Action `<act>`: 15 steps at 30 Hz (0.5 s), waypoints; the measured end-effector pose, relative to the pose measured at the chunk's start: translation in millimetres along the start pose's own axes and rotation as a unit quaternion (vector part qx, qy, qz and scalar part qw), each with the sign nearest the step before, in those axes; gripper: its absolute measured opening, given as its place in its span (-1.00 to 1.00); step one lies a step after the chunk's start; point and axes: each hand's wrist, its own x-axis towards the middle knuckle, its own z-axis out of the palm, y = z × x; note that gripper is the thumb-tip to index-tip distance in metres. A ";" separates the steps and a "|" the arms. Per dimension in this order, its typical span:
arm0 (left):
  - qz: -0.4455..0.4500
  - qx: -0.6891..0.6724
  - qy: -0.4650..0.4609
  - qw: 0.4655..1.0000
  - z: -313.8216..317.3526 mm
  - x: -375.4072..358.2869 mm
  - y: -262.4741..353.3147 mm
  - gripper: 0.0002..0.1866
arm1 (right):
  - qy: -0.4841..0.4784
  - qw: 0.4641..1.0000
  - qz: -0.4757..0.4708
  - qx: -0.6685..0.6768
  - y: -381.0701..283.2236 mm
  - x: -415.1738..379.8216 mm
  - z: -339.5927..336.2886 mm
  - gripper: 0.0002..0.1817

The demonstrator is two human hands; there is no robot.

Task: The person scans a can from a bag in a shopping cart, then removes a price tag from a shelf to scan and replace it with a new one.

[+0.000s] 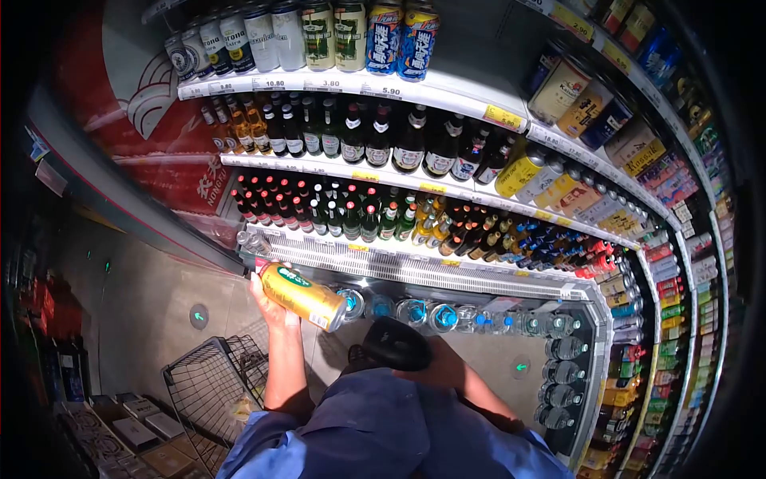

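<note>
My left hand (275, 310) is wrapped round a gold drink can (306, 298) with a green-and-white label. The can is tilted, its silver end pointing right, in front of the cooler's bottom edge. My right hand (437, 366) is low, close to my body, closed at a smooth, rounded black object (396, 343). What kind of object this is I cannot make out, and most of the right fingers are hidden.
Cooler shelves (319, 81) with cans and bottles curve ahead and to my right. Large water bottles (443, 317) line the floor along the cooler's base. A wire shopping cart (211, 383) stands left of me. Boxes (144, 423) are stacked at lower left.
</note>
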 end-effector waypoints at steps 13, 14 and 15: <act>0.003 -0.035 -0.078 0.996 9.5 -45.3 1.2 -0.52 | -0.018 0.998 0.018 -0.063 -26.3 4.1 -7.8 -0.39; 0.007 -0.033 -0.084 0.996 6.9 -48.0 -1.3 -0.52 | -0.021 0.997 0.016 -0.073 -23.5 2.2 -9.6 -0.42; 0.028 -0.009 -0.049 0.998 5.6 -49.3 -5.9 -0.53 | -0.010 0.997 0.023 -0.067 -18.8 -0.5 -12.0 -0.46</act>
